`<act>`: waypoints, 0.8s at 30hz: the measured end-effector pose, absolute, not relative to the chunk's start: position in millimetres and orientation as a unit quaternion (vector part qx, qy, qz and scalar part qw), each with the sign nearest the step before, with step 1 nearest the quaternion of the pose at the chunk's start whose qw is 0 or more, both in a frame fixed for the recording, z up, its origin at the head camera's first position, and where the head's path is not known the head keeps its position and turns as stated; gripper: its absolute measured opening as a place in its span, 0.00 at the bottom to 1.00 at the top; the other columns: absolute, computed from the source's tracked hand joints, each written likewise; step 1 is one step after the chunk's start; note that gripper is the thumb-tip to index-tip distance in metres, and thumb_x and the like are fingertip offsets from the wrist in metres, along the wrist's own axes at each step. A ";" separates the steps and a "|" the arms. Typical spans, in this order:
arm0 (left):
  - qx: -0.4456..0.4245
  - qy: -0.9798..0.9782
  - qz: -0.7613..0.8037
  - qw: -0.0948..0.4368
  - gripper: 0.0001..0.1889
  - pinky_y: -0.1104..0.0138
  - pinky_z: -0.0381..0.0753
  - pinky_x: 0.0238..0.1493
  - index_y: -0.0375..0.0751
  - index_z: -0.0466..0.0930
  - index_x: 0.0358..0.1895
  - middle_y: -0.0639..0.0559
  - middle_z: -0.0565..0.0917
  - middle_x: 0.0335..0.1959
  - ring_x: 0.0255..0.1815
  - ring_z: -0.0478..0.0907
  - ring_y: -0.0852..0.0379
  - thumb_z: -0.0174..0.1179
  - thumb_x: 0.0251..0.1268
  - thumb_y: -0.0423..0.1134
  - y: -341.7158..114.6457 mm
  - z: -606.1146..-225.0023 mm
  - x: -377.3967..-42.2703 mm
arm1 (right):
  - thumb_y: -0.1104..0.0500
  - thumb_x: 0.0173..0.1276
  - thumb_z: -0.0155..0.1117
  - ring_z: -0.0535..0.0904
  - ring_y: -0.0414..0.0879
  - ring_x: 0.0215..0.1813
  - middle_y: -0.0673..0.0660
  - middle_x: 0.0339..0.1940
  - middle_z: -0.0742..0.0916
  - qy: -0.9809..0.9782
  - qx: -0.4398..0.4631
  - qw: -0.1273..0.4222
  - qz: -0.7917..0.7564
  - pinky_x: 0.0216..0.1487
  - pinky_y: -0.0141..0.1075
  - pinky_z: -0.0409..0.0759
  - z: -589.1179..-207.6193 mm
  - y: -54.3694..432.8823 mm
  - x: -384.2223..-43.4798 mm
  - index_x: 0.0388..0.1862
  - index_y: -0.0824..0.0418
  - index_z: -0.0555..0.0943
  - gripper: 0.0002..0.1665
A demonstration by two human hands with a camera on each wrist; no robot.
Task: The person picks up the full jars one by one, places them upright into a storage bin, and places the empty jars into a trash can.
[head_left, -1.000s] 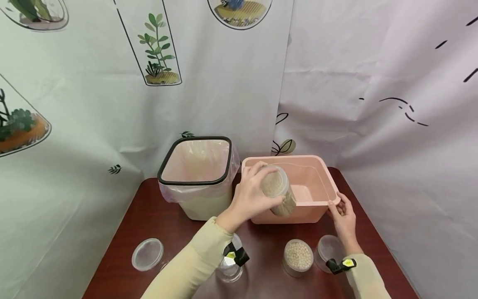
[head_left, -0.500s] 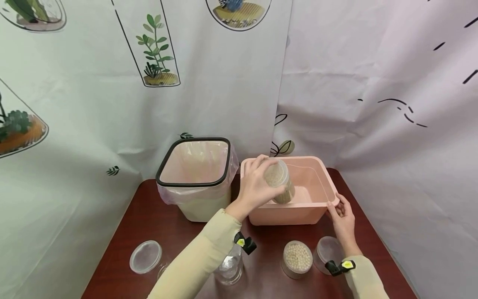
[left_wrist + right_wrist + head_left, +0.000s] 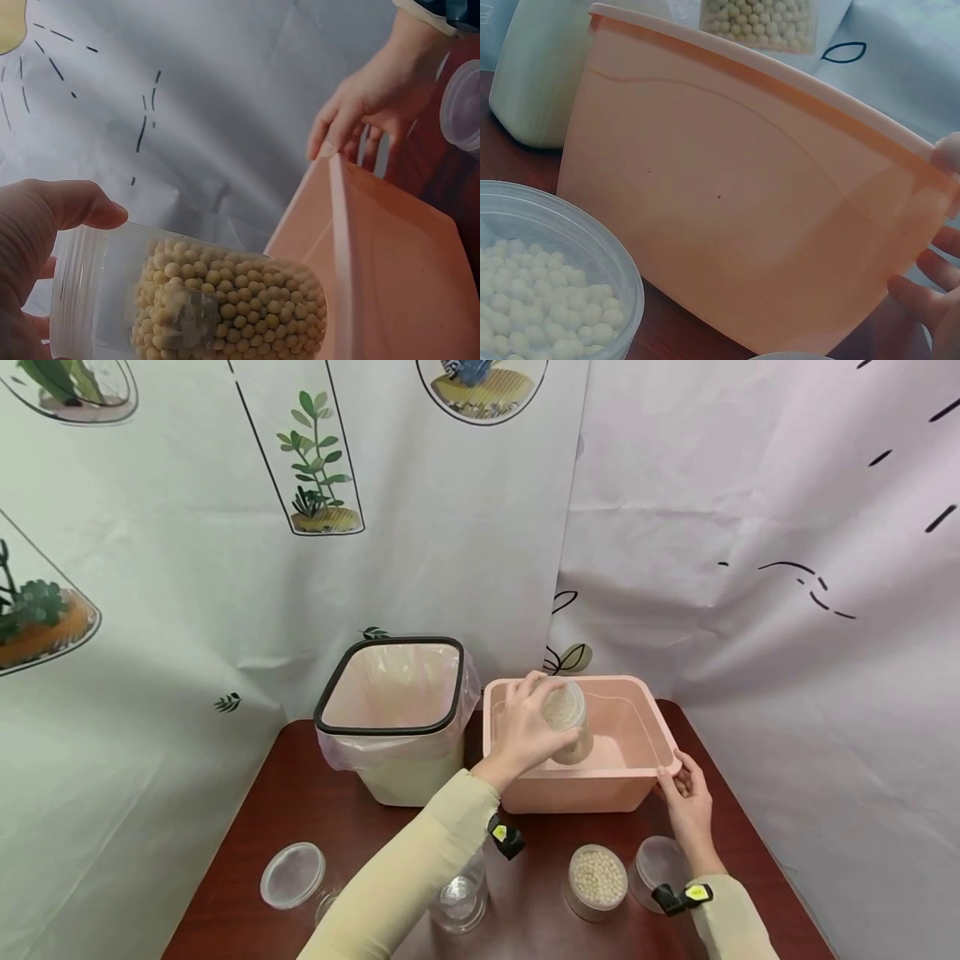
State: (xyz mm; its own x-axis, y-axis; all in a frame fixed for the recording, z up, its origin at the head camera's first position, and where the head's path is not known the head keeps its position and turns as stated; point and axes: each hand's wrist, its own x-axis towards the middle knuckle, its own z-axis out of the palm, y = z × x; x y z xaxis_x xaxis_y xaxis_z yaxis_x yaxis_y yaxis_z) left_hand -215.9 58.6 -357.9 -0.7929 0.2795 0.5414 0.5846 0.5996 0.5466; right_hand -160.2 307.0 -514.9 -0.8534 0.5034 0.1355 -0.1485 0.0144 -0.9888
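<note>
My left hand (image 3: 527,727) grips a clear plastic jar (image 3: 232,300) around its lidded end. Pale round beans fill the far part of the jar, which leans over the pink basin (image 3: 570,793). From the right wrist side, the jar's bottom shows above the basin's rim. At the basin's right front corner, my right hand (image 3: 693,802) pinches the rim, thumb on the near side and fingers beneath. Part of the jar is hidden behind the left fingers in the head view.
A bin (image 3: 412,768) with a black rim and a bag liner stands left of the basin. In front on the dark red table are a tub of pale beans (image 3: 597,878), a clear round container (image 3: 660,872), a clear jar (image 3: 460,897) and a round lid (image 3: 292,875).
My left hand has carried the jar right and slightly back, from in front of the basin's near rim to over its inside. The right hand stays on the corner.
</note>
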 end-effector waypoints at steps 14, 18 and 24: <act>-0.228 -0.905 -0.332 0.136 0.34 0.56 0.73 0.38 0.59 0.75 0.56 0.57 0.69 0.60 0.55 0.63 0.56 0.73 0.36 0.51 75.9 -377.8 -225.1 | 0.62 0.66 0.59 0.75 0.35 0.46 0.60 0.52 0.74 -0.665 -0.111 0.246 0.697 0.41 0.24 0.76 -518.9 305.6 -163.3 0.67 0.59 0.65 0.30; -0.221 -0.912 -0.319 0.130 0.34 0.57 0.73 0.39 0.59 0.75 0.56 0.57 0.69 0.58 0.55 0.63 0.56 0.72 0.36 0.52 78.5 -385.8 -228.4 | 0.62 0.67 0.58 0.75 0.35 0.46 0.61 0.52 0.73 -0.670 -0.108 0.247 0.692 0.40 0.23 0.76 -517.8 305.2 -163.2 0.67 0.60 0.64 0.30; -0.219 -0.920 -0.302 0.123 0.32 0.55 0.74 0.41 0.59 0.75 0.56 0.56 0.69 0.59 0.59 0.62 0.54 0.70 0.39 0.54 83.4 -400.3 -233.9 | 0.61 0.67 0.59 0.74 0.35 0.47 0.61 0.54 0.73 -0.671 -0.132 0.243 0.688 0.40 0.22 0.76 -519.0 306.6 -161.8 0.67 0.57 0.65 0.29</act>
State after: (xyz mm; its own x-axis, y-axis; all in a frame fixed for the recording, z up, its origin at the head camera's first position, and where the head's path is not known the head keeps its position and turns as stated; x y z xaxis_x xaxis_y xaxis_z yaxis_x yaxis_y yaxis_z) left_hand -233.9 83.4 -400.3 -0.8743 0.3278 0.3581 0.4764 0.7215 0.5025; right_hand -161.8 306.6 -519.0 -0.8468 0.5119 0.1447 -0.1575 0.0186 -0.9874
